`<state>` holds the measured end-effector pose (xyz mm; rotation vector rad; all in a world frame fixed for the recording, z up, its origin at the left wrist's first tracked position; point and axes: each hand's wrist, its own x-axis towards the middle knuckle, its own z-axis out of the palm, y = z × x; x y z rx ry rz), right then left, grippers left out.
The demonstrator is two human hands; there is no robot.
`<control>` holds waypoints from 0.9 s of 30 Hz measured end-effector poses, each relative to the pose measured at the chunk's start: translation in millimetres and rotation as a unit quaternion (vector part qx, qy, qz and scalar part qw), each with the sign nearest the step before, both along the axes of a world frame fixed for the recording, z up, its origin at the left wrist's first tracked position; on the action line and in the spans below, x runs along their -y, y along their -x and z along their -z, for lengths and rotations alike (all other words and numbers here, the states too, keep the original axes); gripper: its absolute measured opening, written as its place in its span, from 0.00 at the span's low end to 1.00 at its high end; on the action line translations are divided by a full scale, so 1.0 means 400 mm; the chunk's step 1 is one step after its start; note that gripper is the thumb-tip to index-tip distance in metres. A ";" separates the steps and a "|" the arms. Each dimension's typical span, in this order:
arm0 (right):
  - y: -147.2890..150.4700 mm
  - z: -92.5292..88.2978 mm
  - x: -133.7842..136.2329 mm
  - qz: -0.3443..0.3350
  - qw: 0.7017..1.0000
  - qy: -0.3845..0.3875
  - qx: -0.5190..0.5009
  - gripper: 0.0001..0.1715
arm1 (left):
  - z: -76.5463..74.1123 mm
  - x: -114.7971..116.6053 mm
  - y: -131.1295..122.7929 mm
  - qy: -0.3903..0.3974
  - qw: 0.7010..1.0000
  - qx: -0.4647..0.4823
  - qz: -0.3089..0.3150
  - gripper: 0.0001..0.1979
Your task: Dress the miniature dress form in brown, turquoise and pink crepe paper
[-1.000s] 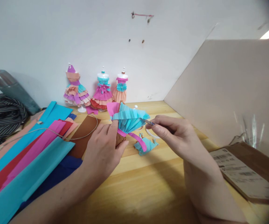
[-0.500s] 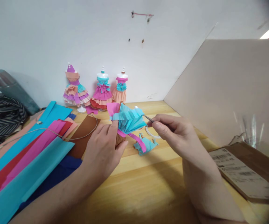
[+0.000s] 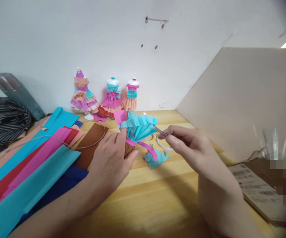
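Observation:
My left hand is closed round a small crepe-paper dress lying on its side, with a turquoise pleated part, pink paper and a brown part under my fingers. A pink paper strip hangs from it. Between the thumb and fingers of my right hand is a slim pair of metal tweezers, the tip at the turquoise paper's right edge. Whether the tip grips the paper is too small to tell. Below the dress lies a crumpled turquoise paper scrap.
Three paper-dressed mannequins stand against the wall. Folded coloured crepe paper and a thin cord lie at left, near a striped cloth. A white ring lies behind the scrap. A labelled cardboard box sits at right.
The tweezers' tip has shifted slightly down along the turquoise paper's right edge, and my right hand is a little lower and further right. My left hand keeps its hold. The view has shifted slightly.

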<state>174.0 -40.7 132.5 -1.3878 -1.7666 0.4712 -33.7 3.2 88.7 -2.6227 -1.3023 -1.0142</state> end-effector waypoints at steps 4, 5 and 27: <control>0.002 0.005 -0.002 0.004 1.000 -0.005 0.013 0.23 | 0.002 0.001 0.001 -0.029 0.999 -0.010 -0.009 0.20; 0.003 0.005 -0.002 0.006 1.000 -0.005 0.013 0.23 | 0.002 0.001 0.000 -0.040 0.999 -0.017 -0.011 0.20; 0.019 0.015 -0.005 0.002 1.000 -0.014 -0.005 0.22 | 0.015 0.006 -0.005 -0.127 0.990 -0.055 -0.007 0.22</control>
